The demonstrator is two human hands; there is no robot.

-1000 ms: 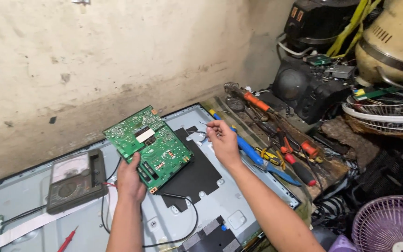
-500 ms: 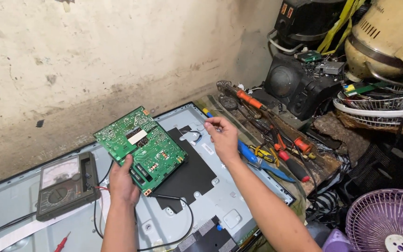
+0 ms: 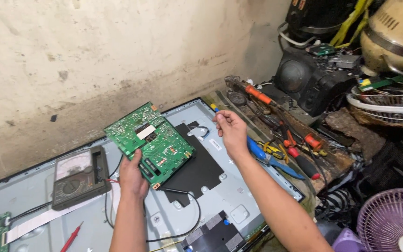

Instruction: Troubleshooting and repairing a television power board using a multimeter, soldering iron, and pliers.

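My left hand (image 3: 133, 179) gripped the green rectangular circuit board (image 3: 151, 143) by its lower edge, centre frame, long axis toward the upper left. My right hand (image 3: 232, 130), loosely curled and seemingly empty, hovered just right of it.

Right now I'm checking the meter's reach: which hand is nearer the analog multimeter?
Left. The left hand holds the green circuit board just right of the analog multimeter; the right hand is farther right, past the board, near the tools.
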